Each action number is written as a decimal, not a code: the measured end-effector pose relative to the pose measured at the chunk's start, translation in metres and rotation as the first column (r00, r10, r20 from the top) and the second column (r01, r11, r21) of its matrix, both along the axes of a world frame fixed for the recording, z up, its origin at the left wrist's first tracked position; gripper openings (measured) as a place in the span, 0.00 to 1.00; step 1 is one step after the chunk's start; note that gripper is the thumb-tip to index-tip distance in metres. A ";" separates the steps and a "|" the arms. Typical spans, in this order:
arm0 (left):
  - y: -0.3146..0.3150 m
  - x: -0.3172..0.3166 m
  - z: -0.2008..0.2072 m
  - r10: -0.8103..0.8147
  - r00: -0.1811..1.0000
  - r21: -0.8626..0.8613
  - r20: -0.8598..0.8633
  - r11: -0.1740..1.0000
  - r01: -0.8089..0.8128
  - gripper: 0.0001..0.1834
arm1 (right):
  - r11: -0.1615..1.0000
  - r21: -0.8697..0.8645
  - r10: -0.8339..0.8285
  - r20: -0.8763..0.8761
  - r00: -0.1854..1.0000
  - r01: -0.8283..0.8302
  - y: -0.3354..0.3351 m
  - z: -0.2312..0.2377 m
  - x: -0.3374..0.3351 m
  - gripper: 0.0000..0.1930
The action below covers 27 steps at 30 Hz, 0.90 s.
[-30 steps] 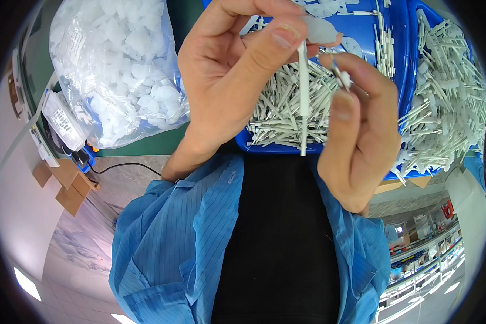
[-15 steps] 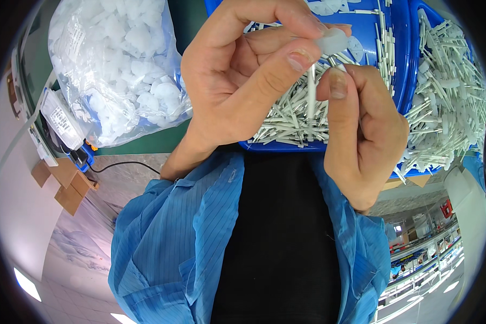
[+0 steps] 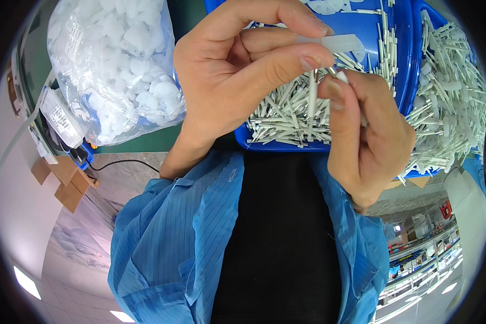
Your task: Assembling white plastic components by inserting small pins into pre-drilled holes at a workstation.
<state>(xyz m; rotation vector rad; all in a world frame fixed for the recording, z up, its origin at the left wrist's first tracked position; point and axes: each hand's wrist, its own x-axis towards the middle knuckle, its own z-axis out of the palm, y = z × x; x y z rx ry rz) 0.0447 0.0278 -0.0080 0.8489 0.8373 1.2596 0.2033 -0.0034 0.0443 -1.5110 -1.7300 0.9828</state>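
In the head view, the translucent disc (image 3: 337, 43) in my left hand (image 3: 229, 70) has tipped from showing its face to nearly edge-on, and my right hand (image 3: 370, 127) is now close beside it rather than apart. My left fingers pinch the disc, a white rod (image 3: 312, 102) hanging below the thumb; my right fingers are closed on a small metal-and-white piece (image 3: 340, 76), near the left thumb, though I cannot tell if the two touch. Everything I hold is above the blue tray (image 3: 286, 147), in from its near edge. I judge this a delicate, close-up stage, where a steady pinch matters.
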 end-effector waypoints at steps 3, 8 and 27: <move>0.000 -0.002 0.000 -0.011 1.000 0.019 -0.025 1.000 0.012 0.16 | 1.000 -0.006 0.013 0.009 1.000 -0.013 0.000 -0.002 0.003 0.04; -0.002 -0.006 -0.002 -0.003 0.998 0.042 -0.057 0.999 0.006 0.17 | 0.997 0.043 0.053 0.067 0.996 -0.056 0.004 -0.009 0.010 0.04; -0.003 -0.010 -0.005 -0.015 0.987 0.141 -0.158 0.989 0.037 0.19 | 0.999 0.035 -0.017 0.156 0.988 0.012 -0.006 -0.002 -0.001 0.04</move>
